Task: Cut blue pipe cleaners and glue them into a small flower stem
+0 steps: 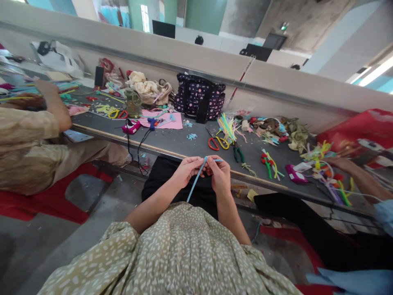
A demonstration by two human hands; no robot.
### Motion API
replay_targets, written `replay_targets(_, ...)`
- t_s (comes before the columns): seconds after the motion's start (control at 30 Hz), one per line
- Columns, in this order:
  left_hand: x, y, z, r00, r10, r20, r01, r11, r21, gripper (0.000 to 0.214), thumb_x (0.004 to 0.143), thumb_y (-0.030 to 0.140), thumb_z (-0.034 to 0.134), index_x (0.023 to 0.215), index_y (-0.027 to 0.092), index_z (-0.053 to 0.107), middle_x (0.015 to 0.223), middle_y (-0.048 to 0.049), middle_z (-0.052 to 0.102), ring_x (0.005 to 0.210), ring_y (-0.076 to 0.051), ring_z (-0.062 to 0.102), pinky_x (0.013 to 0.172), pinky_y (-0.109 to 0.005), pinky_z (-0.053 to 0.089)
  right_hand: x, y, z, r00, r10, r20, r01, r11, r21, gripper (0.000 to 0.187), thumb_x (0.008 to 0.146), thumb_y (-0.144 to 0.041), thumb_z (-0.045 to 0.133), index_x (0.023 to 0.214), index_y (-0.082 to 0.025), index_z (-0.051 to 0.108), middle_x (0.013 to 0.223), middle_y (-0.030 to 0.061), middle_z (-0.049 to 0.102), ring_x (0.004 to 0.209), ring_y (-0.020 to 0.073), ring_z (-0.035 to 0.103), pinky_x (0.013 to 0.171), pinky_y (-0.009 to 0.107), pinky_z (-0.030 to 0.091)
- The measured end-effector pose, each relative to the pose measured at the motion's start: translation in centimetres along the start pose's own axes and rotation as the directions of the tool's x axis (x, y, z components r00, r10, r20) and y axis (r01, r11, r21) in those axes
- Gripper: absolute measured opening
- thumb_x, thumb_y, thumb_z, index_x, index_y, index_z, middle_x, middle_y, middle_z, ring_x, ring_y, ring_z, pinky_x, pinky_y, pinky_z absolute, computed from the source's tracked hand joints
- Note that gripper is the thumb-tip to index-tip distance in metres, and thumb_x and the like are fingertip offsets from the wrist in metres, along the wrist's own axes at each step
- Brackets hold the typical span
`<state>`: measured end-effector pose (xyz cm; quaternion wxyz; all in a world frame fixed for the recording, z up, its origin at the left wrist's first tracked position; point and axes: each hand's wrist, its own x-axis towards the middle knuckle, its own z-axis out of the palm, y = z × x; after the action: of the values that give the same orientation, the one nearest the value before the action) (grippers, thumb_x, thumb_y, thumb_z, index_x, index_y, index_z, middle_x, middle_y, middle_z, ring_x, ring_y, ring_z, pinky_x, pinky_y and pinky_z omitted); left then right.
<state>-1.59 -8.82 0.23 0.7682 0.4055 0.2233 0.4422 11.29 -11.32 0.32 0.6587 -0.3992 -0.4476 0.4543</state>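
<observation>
you have a light blue pipe cleaner (195, 182), thin and even in color, pinched near its top by your left hand (188, 168) and right hand (220, 171). its long part runs straight, slanting down toward you and a little to your left. a short blue length sticks out sideways to your right, at an angle to the long part. where they meet, your grip hides the detail.

Hands (188, 169) could pass left of obstructing scissors (217, 138).
</observation>
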Motion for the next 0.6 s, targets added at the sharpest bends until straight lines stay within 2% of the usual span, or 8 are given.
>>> replay_targets(0.17,0.1,0.11,-0.13,0.996,-0.076,0.037,0.077,0.996,-0.046,0.031,0.068,0.037,0.08,0.074,0.011,0.064,0.065,-0.0009,0.062,0.056,-0.01,0.06,0.055,-0.022,0.052,-0.06,-0.07,-0.14,1.0,0.007,0.013,-0.007,1.0,-0.013,0.022,0.078,-0.04,0.072,0.082,-0.02,0.065,0.064,-0.0034,0.058,0.049,0.0064,0.047,0.044,0.018,0.036)
replay_targets(0.47,0.19,-0.2,-0.7,0.988,-0.121,0.098,0.134,0.981,-0.143,0.027,0.069,0.03,0.081,0.081,0.01,0.067,0.069,-0.0012,0.062,0.059,-0.009,0.06,0.055,-0.022,0.052,-0.2,-0.38,-0.32,0.998,-0.013,0.055,0.016,0.999,-0.05,0.02,0.08,-0.039,0.07,0.08,-0.02,0.064,0.065,-0.0032,0.057,0.051,0.007,0.047,0.046,0.019,0.036)
replay_targets(0.6,0.07,-0.07,-0.64,0.985,-0.102,0.138,0.119,0.986,-0.119,0.027,0.07,0.032,0.08,0.08,0.011,0.066,0.069,-0.0012,0.062,0.059,-0.01,0.06,0.056,-0.023,0.052,-0.35,-0.65,-0.31,0.998,-0.021,0.061,0.027,0.996,-0.09,0.021,0.08,-0.041,0.07,0.078,-0.02,0.063,0.064,-0.0033,0.057,0.05,0.0075,0.045,0.046,0.02,0.035)
